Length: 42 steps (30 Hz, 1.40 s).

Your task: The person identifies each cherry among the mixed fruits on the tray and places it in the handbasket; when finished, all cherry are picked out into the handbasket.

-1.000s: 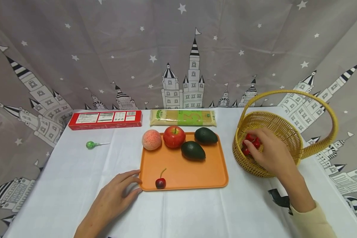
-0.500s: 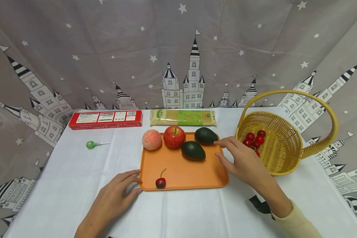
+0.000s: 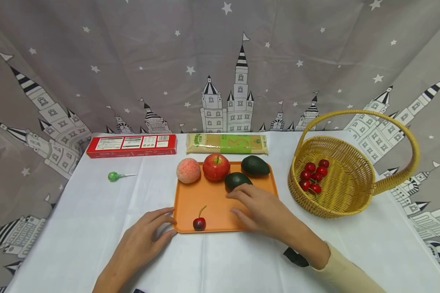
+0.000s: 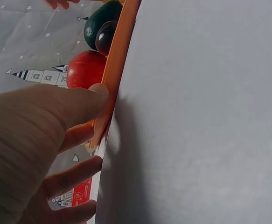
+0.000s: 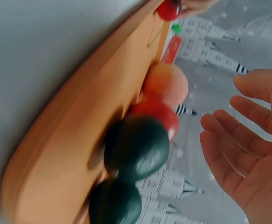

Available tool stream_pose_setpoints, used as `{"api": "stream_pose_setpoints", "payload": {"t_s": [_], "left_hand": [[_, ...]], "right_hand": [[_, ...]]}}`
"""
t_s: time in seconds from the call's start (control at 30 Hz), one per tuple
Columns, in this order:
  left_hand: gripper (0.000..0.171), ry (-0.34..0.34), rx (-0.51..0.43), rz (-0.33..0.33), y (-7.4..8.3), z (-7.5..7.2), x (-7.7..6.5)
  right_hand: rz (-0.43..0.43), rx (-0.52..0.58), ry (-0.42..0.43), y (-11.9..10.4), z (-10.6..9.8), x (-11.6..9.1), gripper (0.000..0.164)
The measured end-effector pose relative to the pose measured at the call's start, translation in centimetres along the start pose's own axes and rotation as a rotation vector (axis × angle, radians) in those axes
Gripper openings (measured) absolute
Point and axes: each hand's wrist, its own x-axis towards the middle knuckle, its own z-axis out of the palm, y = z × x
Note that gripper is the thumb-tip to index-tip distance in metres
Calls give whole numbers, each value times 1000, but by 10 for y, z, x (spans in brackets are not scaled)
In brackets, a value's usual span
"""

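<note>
My left hand [image 3: 143,238] rests at the left edge of an orange tray [image 3: 209,199], its fingertips touching the rim; the left wrist view shows the thumb [image 4: 87,103] against that rim. Over the tray's right half hovers my right hand [image 3: 260,207], fingers apart and holding nothing, as the right wrist view also shows. It partly covers the nearer avocado [image 3: 235,180]. A single cherry [image 3: 199,224] with its stem lies at the tray's front left. Along the tray's back are a peach [image 3: 188,170], a red apple [image 3: 216,167] and another avocado [image 3: 255,166].
At the right stands a yellow wicker basket [image 3: 352,179] with a tall handle and several cherries [image 3: 316,177] inside. Behind the tray lie a red box [image 3: 132,146] and a noodle packet [image 3: 227,143]. A green lollipop [image 3: 113,176] lies at the left. A patterned curtain hangs behind.
My right hand has left the cherries in the basket and moved left over the tray. My left hand stays at the tray's edge.
</note>
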Motion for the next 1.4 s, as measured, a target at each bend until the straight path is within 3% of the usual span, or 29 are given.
{"api": "stream_pose_setpoints", "payload": {"t_s": [0.43, 0.9, 1.4], "left_hand": [[27, 10, 5, 2, -1, 1, 0], [26, 36, -5, 43, -3, 0, -1], [26, 28, 5, 48, -3, -1, -1]], "right_hand": [[-87, 27, -209, -28, 29, 21, 35], [-157, 30, -297, -42, 53, 35, 30], [-121, 2, -353, -39, 66, 37, 28]]}}
